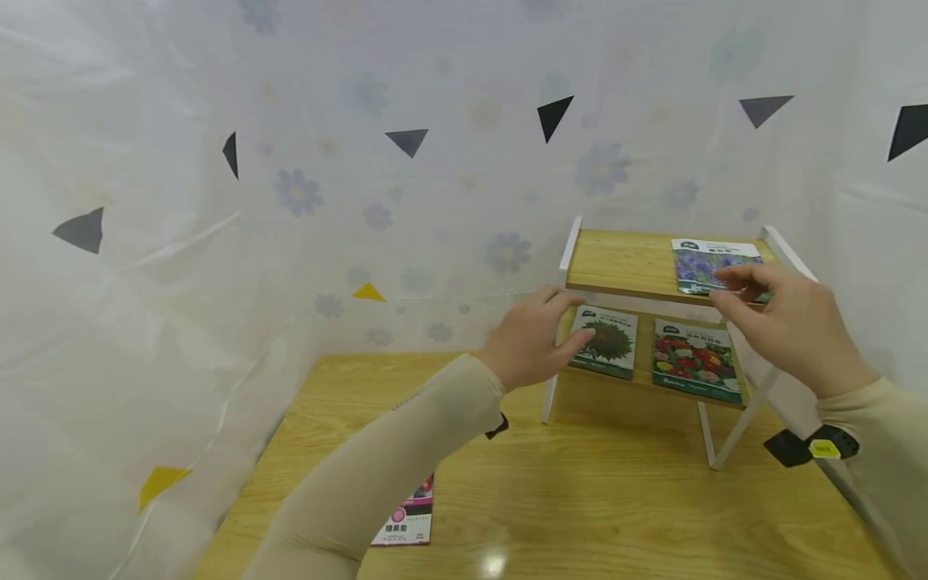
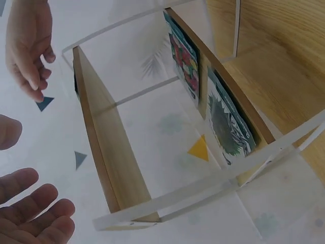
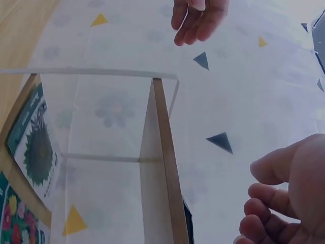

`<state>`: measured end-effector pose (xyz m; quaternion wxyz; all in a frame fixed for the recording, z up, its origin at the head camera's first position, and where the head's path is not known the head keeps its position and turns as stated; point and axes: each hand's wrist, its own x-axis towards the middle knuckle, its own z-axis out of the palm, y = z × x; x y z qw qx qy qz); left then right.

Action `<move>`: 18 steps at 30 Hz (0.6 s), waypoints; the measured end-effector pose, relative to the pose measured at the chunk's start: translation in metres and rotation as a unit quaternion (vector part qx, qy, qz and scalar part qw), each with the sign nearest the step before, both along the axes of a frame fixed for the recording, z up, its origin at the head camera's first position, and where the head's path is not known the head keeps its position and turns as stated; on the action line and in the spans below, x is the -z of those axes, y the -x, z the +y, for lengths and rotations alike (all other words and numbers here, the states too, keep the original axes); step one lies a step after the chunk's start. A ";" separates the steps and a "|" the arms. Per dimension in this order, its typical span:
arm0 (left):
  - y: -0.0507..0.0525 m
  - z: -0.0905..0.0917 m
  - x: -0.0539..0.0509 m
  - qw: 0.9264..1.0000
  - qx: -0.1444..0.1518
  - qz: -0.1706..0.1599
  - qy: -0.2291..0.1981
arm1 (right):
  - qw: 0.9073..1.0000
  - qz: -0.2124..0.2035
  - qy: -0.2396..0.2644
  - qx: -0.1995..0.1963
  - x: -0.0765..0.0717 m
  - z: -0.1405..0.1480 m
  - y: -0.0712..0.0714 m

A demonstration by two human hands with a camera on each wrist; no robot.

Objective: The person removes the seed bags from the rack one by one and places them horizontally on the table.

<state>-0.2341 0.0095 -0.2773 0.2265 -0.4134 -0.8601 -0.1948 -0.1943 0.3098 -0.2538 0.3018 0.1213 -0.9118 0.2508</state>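
Hands well apart, neither gripping anything. Left hand (image 1: 532,338) — fingers loosely extended, thumb spread — overlaps the left side of the white-framed rack (image 1: 623,250) in the head view; the left wrist view shows a gap between its fingertips and the frame. Right hand (image 1: 793,322) is above the right end of the top shelf, thumb and fingers parted, over the purple-flower packet (image 1: 694,262); it covers that packet's right front corner. Right wrist view shows space between this hand and the shelf edge.

Purple-flower packet lies flat at the top shelf's right end, its near edge close to the front lip; wood runs from its left edge to the left side bar. Lower shelf: sunflower packet (image 1: 609,342) at left, red-flower packet (image 1: 698,360) at right, a strip of wood between them, near edges along the front lip. Open gap between shelves.

Rack stands toward the right rear of the wooden table (image 1: 580,499). Pink-banded packet (image 1: 406,524) lies on the table front left — partly hidden by the left sleeve (image 1: 391,467). Patterned white sheeting (image 1: 464,72) hangs behind.
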 end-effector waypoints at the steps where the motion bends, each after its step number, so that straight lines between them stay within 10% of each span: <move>1: 0.000 0.006 -0.002 1.000 0.003 0.001 0.007 | 1.000 -0.007 -0.010 0.014 -0.005 0.003 0.003; 9: 0.004 0.054 -0.020 0.997 0.008 0.024 0.076 | 0.983 -0.136 -0.087 0.087 -0.037 0.033 0.034; 18: 0.010 0.116 -0.052 0.986 -0.025 -0.037 0.164 | 0.947 -0.236 -0.192 0.105 -0.068 0.052 0.061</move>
